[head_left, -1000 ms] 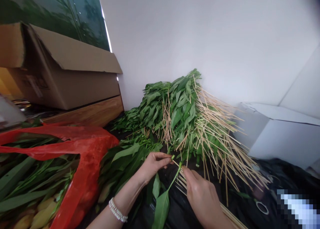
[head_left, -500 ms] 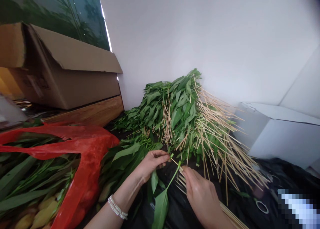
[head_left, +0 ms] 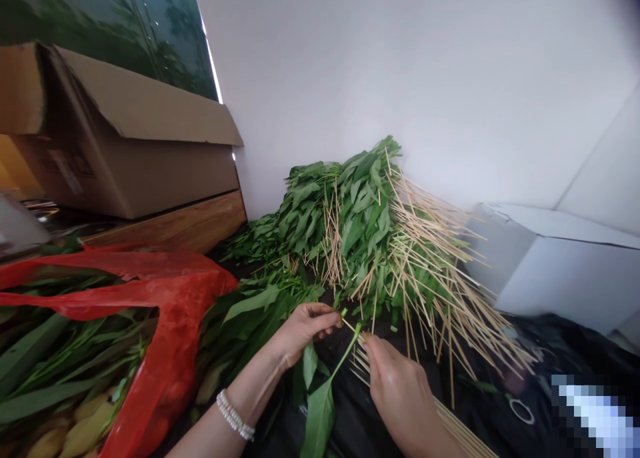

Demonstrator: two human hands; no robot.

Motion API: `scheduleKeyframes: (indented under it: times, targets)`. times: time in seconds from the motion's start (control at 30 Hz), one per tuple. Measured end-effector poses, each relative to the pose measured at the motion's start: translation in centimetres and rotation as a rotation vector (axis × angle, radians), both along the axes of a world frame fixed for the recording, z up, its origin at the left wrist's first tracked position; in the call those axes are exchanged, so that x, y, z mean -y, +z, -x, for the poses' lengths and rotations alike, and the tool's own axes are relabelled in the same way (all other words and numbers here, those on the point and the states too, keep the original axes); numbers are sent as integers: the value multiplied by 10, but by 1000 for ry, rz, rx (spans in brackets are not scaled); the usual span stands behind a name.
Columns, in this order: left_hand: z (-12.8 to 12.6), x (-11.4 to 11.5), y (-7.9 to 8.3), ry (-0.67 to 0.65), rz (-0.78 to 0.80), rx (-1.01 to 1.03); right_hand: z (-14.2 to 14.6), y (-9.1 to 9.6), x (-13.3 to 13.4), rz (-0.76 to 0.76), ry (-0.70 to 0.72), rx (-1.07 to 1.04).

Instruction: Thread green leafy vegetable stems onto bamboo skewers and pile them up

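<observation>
My left hand is closed, thumb and fingers pinching a short green stem end at the tip of a thin bamboo skewer. My right hand grips the same skewer farther down. Between the hands, a leafy green stem is on the skewer by its top, its long leaf hanging down. More bare bamboo skewers lie beneath my right hand and forearm. Ahead stands a heap of leafy greens, with many skewers sticking out to the right.
A red plastic bag with long leaves and yellowish lumps lies at left. Loose greens lie beside it. Behind is an open cardboard box on a wooden surface. A white box stands at right on black sheeting.
</observation>
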State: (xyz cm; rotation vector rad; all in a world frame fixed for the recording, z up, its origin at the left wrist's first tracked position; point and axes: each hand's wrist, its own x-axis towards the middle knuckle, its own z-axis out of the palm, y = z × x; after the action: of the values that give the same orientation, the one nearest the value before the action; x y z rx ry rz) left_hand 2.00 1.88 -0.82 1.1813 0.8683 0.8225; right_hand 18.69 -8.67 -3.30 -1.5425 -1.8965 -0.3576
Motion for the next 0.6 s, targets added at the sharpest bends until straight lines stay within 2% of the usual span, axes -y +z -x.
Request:
scheduleKeyframes:
  times: [0.27, 0.5, 0.6]
  targets:
    - [-1, 2, 3, 22, 4, -7, 1, -1, 0, 32, -9, -22]
    - [-9, 10, -3, -98, -46, -66, 3, -2, -1, 22, 0, -37]
    - [-3, 7, 2, -120, -83, -39, 2, 0, -1, 22, 18, -41]
